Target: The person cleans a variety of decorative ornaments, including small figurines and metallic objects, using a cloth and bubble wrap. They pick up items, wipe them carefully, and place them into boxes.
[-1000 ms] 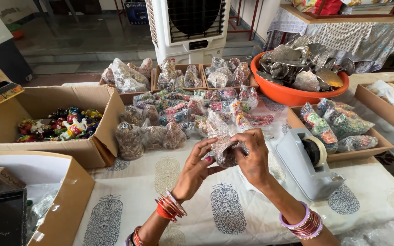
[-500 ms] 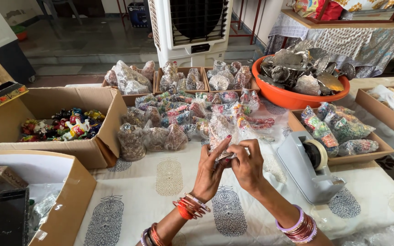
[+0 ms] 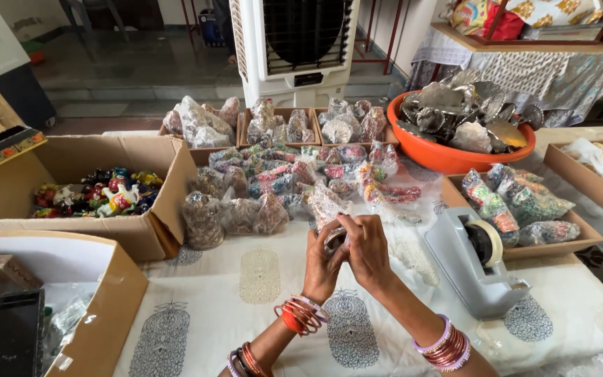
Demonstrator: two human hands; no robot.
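Both my hands meet over the middle of the white printed tablecloth (image 3: pixel 246 314). My left hand (image 3: pixel 322 265) and my right hand (image 3: pixel 368 248) together grip a small clear plastic packet (image 3: pixel 327 209) with small metallic items inside. The packet's top sticks up above my fingers; its lower part is hidden between my palms. Bangles ring both wrists. Just beyond the hands lies a heap of similar filled packets (image 3: pixel 280 181).
A grey tape dispenser (image 3: pixel 472 262) stands right of my hands. An orange bowl (image 3: pixel 455 157) of silver pieces sits behind it, beside trays of packets (image 3: pixel 525 209). Cardboard boxes (image 3: pixel 92 199) of colourful figures stand left. An air cooler (image 3: pixel 294 49) stands behind the table.
My hands have drawn closer together and nearer to me, closing tighter round the packet. The view has shifted slightly.
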